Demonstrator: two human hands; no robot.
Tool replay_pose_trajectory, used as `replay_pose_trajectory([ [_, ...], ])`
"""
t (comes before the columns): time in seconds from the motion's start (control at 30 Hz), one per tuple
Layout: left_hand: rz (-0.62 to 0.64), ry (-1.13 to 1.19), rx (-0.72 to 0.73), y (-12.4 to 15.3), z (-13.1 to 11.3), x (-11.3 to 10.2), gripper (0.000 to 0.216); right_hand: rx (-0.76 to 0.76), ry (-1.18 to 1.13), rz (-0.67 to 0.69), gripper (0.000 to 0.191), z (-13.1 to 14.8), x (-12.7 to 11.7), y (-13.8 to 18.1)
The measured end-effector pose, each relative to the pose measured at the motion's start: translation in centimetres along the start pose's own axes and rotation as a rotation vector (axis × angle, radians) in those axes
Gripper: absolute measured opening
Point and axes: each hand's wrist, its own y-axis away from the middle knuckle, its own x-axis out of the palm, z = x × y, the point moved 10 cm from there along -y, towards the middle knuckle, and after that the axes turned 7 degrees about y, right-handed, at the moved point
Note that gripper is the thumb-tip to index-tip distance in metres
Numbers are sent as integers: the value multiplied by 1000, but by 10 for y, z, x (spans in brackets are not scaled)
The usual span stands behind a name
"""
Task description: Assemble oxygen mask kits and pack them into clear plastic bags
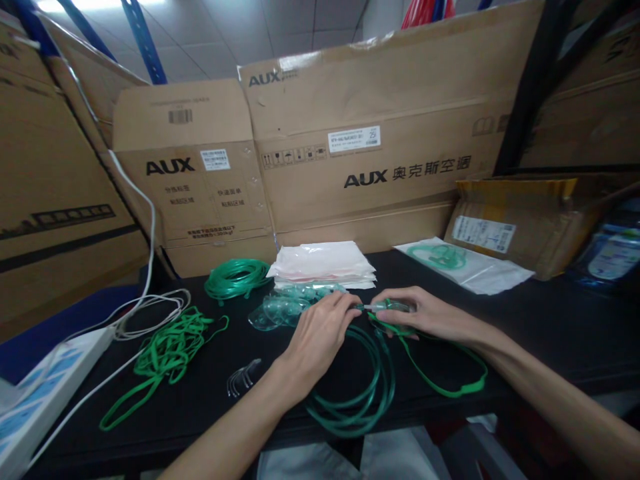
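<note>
My right hand (433, 312) is wrapped round a clear green oxygen mask (400, 307), partly hidden by the fingers. A green elastic strap (450, 392) loops from this mask onto the black table. My left hand (325, 327) pinches the end of a green tube at the mask's pale connector (374, 307); whether the tube is fully seated on it I cannot tell. A coil of green tubing (383, 390) lies below both hands, reaching the table's front edge. More clear green masks (280, 310) lie in a heap behind my left hand.
Left of my hands lie tangled green straps (173, 343), small curved clear or metal strips (243, 377) and coiled tubing (237, 277). White bags (323, 263) are stacked behind. A packed bag (465, 267), an open carton (500, 227) and a power strip (55, 393) flank the table.
</note>
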Motion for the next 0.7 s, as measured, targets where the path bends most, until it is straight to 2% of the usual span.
replay_pose_trajectory([
  [0.43, 94, -20, 157, -8, -9, -6, 19, 14, 49, 59, 42, 7, -6, -13],
  [0.7, 39, -12, 190, -11, -3, -9, 19, -35, 2, -11, 43, 2, -6, -19],
])
